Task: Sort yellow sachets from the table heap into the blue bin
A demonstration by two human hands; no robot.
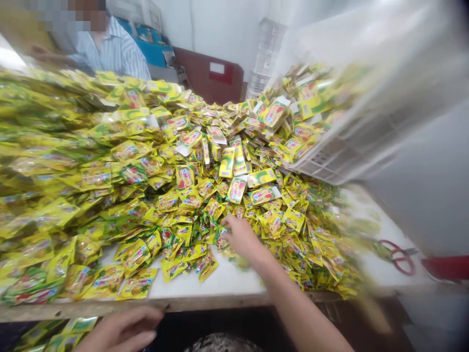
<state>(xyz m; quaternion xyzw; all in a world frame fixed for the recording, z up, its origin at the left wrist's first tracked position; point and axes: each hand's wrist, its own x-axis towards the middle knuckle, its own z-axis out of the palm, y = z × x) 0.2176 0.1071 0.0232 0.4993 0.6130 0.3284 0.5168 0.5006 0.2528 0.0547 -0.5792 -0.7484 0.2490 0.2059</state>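
My right hand (240,238) reaches over the near middle of a heap of small yellow-and-green sachets (139,252) with fruit pictures. Its fingers are a little bent and apart, at the edge of a sachet, and no sachet is plainly held. Below the table's front edge, at lower left, is my left hand (126,327). Its fingers are loosely stretched, with nothing visible in them. Several small yellow cartons (236,189) with fruit pictures, some with white flaps raised, lie on the heap beyond my right hand.
A white plastic crate (330,166) leans at right, with cartons spilling out. Red-handled scissors (399,256) lie on the white tabletop (234,286) at right, near a red object (445,268). More packets (54,335) are below the edge at left. Behind the heap is another person (124,49) in a striped shirt.
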